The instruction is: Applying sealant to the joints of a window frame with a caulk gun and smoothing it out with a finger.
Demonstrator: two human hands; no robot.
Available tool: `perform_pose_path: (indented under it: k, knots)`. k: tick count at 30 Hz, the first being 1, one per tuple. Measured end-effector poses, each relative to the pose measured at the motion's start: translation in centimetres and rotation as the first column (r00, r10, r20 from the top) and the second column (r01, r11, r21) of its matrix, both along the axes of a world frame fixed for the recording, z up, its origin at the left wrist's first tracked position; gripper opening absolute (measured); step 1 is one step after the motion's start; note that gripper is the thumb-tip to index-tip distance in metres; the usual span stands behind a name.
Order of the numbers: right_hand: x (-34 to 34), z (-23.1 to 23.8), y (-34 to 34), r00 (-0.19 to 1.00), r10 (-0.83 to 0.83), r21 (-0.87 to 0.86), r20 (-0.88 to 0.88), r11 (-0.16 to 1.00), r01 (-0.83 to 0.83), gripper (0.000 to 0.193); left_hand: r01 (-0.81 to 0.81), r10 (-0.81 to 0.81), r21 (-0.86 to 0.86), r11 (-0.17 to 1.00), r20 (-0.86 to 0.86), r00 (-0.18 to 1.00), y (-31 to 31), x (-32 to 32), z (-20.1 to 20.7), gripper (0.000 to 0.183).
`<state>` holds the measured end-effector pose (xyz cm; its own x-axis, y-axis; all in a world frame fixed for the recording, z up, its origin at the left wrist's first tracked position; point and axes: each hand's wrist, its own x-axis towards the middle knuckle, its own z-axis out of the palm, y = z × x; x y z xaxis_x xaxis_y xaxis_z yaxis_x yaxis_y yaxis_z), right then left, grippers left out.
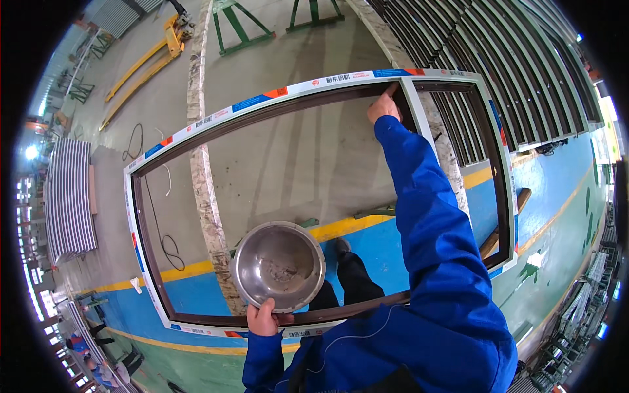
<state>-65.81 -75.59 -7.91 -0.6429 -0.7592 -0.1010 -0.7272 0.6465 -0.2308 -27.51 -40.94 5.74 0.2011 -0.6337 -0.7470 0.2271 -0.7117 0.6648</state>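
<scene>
A large window frame [300, 88], dark brown inside with white, blue and red protective film, lies across two supports in front of me. At its near rail, my left hand [263, 319] grips the rim of a round steel bowl [252, 265], thumb over the edge. Some grey residue [285, 272] sticks to the bowl's inside. My right arm stretches over the opening. My right hand [384, 109] is at the far rail, beside the white-faced crossbar [417, 111], fingers curled and one finger reaching into the corner. Whatever it may hold is too small or hidden.
Two mottled support beams [202, 177] run beneath the frame. Stacked dark profiles [498, 78] fill the far right. Green trestles [241, 29] and a yellow pallet truck [147, 56] stand beyond. Bundled striped profiles [69, 200] and a thin cable [171, 252] are at left.
</scene>
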Motion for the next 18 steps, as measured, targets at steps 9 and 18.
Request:
perform_pose_path:
  k: [9, 18]
  knots:
    - [4.1, 6.8, 6.9, 0.848, 0.195, -0.057, 0.493, 0.980, -0.192, 0.081, -0.018, 0.016, -0.058, 0.998, -0.026, 1.000, 1.7, 0.7, 0.5, 0.036]
    - [10.3, 20.2, 28.9, 0.259, 0.753, -0.168, 0.605, 0.439, -0.883, 0.065, 0.216, -0.218, -0.029, 0.976, -0.150, 0.964, 5.7, 3.5, 1.1, 0.031]
